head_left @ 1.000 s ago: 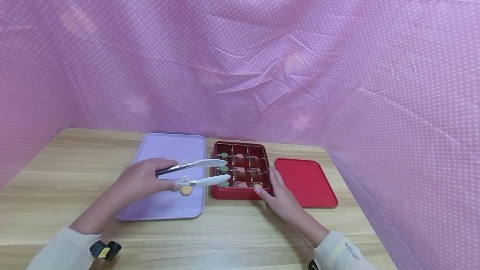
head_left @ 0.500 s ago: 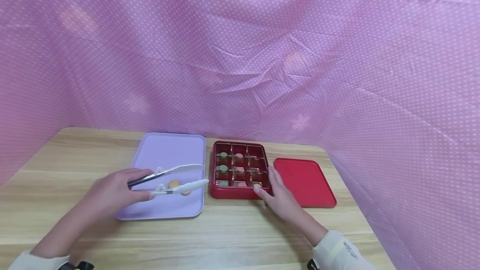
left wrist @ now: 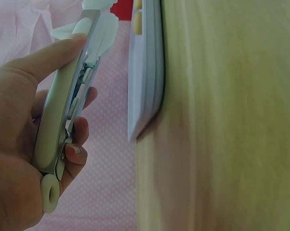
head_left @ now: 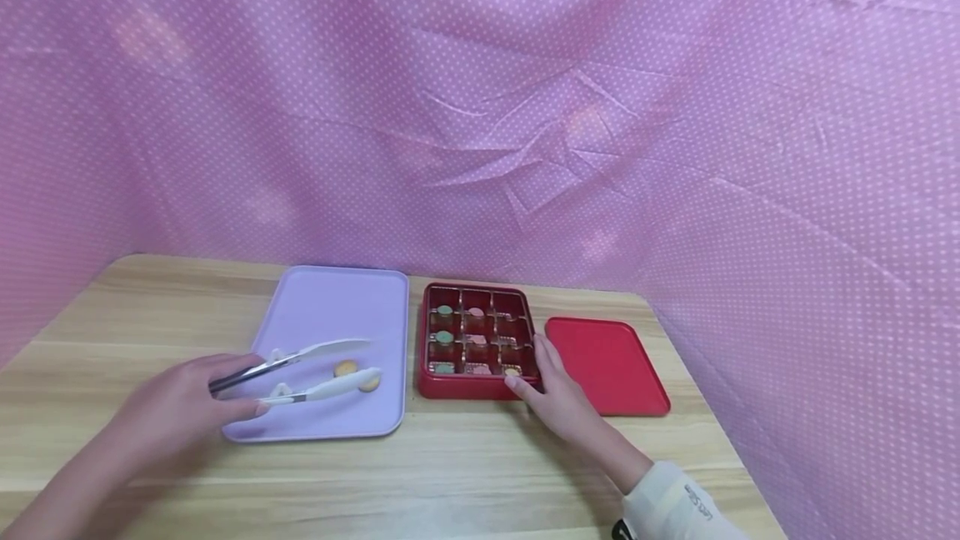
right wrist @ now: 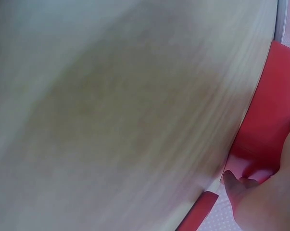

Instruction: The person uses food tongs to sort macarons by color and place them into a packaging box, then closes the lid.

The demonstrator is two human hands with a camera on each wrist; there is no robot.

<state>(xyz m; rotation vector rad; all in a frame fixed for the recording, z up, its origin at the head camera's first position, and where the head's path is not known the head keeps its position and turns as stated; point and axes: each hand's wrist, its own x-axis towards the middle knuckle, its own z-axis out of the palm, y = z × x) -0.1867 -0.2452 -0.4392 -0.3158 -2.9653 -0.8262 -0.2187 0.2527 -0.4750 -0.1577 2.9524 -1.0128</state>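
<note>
My left hand [head_left: 176, 402] holds a pair of tongs [head_left: 296, 394] by its handles, above the front left part of the lilac tray [head_left: 341, 298]. Its white scalloped tips are spread apart with nothing between them. Near those tips two round yellow pieces, like macarons, lie on the tray: one rear piece [head_left: 345, 367] and one front piece [head_left: 369, 384], partly covered. In the left wrist view, thumb and fingers wrap the tongs [left wrist: 63, 103]. My right hand [head_left: 566, 402] grips the front right corner of a red divided box [head_left: 465, 387], thumb over the rim.
Inside the box, a clear liner bears green pieces [head_left: 444, 337], pink pieces [head_left: 476, 340] and a yellow piece [head_left: 512, 372]. A red lid [head_left: 607, 365] lies to the right. Pink dotted cloth [head_left: 480, 148] hangs behind the wooden table [head_left: 465, 473].
My left hand has carried the tongs left and slightly down, from beside the box back over the tray, uncovering the yellow pieces. The right hand stays on the box.
</note>
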